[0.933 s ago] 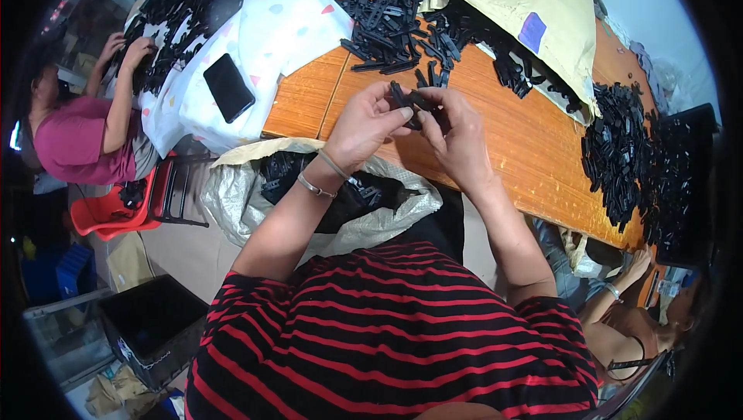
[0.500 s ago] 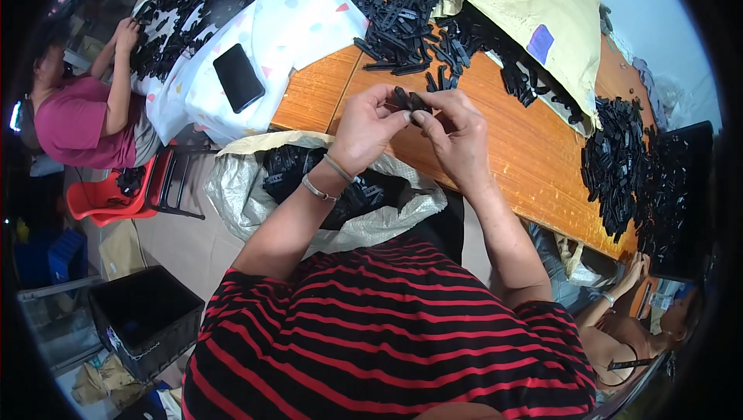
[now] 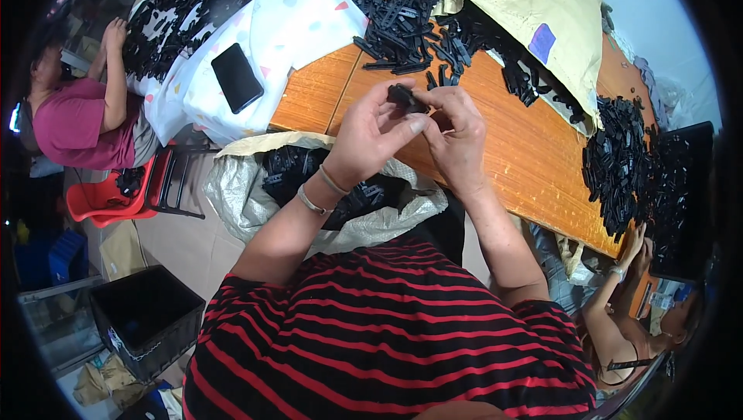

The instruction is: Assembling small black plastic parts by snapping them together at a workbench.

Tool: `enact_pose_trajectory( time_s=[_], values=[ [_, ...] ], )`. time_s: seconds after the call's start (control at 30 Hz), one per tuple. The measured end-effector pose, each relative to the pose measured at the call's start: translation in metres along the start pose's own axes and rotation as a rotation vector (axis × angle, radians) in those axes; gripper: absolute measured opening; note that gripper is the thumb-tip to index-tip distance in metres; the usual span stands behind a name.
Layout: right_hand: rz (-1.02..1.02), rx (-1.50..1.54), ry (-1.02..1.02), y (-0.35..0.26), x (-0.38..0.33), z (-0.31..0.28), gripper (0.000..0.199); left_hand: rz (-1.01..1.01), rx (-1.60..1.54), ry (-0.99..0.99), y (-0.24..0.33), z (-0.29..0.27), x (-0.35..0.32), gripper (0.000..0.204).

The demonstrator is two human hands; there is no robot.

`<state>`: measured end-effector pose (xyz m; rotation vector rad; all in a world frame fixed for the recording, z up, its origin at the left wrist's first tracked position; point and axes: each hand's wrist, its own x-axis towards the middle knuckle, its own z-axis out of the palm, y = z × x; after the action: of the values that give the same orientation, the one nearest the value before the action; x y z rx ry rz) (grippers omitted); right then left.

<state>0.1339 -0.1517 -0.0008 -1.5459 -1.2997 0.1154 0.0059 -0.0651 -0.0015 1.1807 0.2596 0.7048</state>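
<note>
Over the near edge of the wooden table point(image 3: 495, 138), both my hands meet around a small black plastic part point(image 3: 404, 97). My left hand point(image 3: 371, 128) is closed on it, its thumb lying along the near side. The fingers of my right hand point(image 3: 458, 130) pinch its right end. Fingers hide much of the part, so its exact kind cannot be made out. Just beyond them lies a heap of black plastic pieces point(image 3: 398, 22), mostly long and narrow. Beneath my forearms gapes a woven sack point(image 3: 240, 196) with similar black pieces point(image 3: 298, 169) inside.
A phone point(image 3: 237, 78) rests on a patterned white sheet point(image 3: 298, 14) at left. Yellowish paper sacking point(image 3: 542, 2) covers part of the table; another black heap point(image 3: 615, 165) lies right. Co-workers sit left point(image 3: 85, 126) and right point(image 3: 611, 323). A black crate point(image 3: 147, 319) stands lower left.
The black part has turned between my fingers, and my left thumb has shifted across it. The co-worker on the right has moved a hand further up along the table edge.
</note>
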Motion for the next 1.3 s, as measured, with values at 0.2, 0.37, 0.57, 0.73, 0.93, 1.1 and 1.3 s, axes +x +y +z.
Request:
enact_pose_trajectory(
  time_s=[0.2,0.37,0.57,0.73,0.93,1.1,1.3],
  values=[
    [0.118,0.025,0.021,-0.004,0.001,0.004,0.033,0.137,0.27,0.033,0.011,0.002,-0.003,0.026],
    [0.112,0.118,-0.143,-0.001,-0.003,0.006,0.031,0.183,0.463,0.029,0.019,0.001,-0.002,0.019],
    [0.239,0.062,-0.272,-0.016,-0.004,0.017,0.033,0.047,0.526,0.083,0.014,-0.013,-0.014,0.006],
    [0.11,0.138,-0.479,0.0,-0.014,-0.012,0.026,-0.162,0.705,0.037,0.041,-0.045,-0.034,0.02],
    [0.28,-0.67,0.047,0.115,0.007,-0.116,0.011,-0.038,1.149,0.067,0.073,-0.071,-0.05,0.015],
    [0.235,-1.001,-0.066,0.172,0.017,-0.162,0.026,0.041,1.084,-0.072,0.024,-0.038,0.018,0.013],
    [0.12,-0.826,-0.262,0.134,0.018,-0.126,0.03,0.427,1.413,-0.297,-0.042,-0.011,0.085,0.015]
  ],
)
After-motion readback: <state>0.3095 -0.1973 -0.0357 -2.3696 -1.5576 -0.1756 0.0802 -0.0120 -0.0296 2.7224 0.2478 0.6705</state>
